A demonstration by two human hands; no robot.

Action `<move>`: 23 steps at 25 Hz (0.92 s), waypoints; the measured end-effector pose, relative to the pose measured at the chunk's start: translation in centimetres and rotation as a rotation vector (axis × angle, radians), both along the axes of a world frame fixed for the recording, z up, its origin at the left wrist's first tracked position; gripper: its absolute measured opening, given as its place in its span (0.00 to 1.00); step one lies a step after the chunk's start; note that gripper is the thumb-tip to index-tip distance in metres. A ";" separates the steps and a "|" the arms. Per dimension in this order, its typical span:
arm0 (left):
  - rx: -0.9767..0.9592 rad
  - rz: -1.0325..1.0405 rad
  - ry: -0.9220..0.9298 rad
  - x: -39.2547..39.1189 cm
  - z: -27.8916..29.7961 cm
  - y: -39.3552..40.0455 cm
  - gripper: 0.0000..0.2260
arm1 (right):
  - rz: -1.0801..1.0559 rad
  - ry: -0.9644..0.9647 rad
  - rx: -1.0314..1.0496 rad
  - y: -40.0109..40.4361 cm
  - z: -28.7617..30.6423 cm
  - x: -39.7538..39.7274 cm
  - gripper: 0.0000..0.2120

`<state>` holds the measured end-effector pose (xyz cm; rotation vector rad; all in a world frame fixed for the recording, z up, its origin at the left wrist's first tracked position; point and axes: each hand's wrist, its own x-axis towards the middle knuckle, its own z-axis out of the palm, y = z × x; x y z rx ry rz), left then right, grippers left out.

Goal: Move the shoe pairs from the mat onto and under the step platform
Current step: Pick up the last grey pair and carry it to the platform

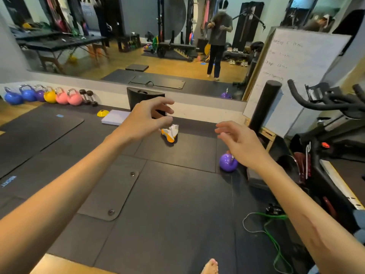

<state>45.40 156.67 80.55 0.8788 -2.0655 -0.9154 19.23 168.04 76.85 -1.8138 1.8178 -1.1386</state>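
Observation:
A white and orange shoe [170, 133] lies on the dark floor mat [177, 194] near the far wall. My left hand [150, 115] is stretched out in front of me, fingers spread and loosely curved, holding nothing; it overlaps the shoe's left end in the view. My right hand [239, 141] reaches forward to the right of the shoe, fingers relaxed and empty. Whether a second shoe lies beside it is hidden by my left hand. The step platform is not in sight on the floor before me; the mirror shows shoes on and under a low black platform [237, 54].
A purple kettlebell [228, 162] sits under my right wrist. A black foam roller [264, 105], whiteboard [292, 76] and exercise bike [325, 155] crowd the right. Several kettlebells [49, 95] line the left wall. A black stand [145, 99] and white pad [115, 117] sit ahead. Green band [274, 234] lies near right.

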 end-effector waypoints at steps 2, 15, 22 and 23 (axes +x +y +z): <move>-0.019 -0.007 -0.043 -4.3 -0.2 -5.6 0.18 | 0.028 -0.022 0.017 -6.0 -1.4 -4.2 0.15; 0.001 0.143 -0.062 -21.3 -0.4 -37.0 0.19 | 0.181 -0.090 0.030 -42.7 -2.5 -22.0 0.16; 0.063 0.086 -0.051 -29.1 -3.1 -59.3 0.19 | 0.235 -0.091 0.052 -65.8 -1.8 -26.3 0.15; 0.055 0.089 -0.051 -29.9 -2.8 -62.1 0.18 | 0.239 -0.090 0.050 -68.3 -1.3 -27.1 0.15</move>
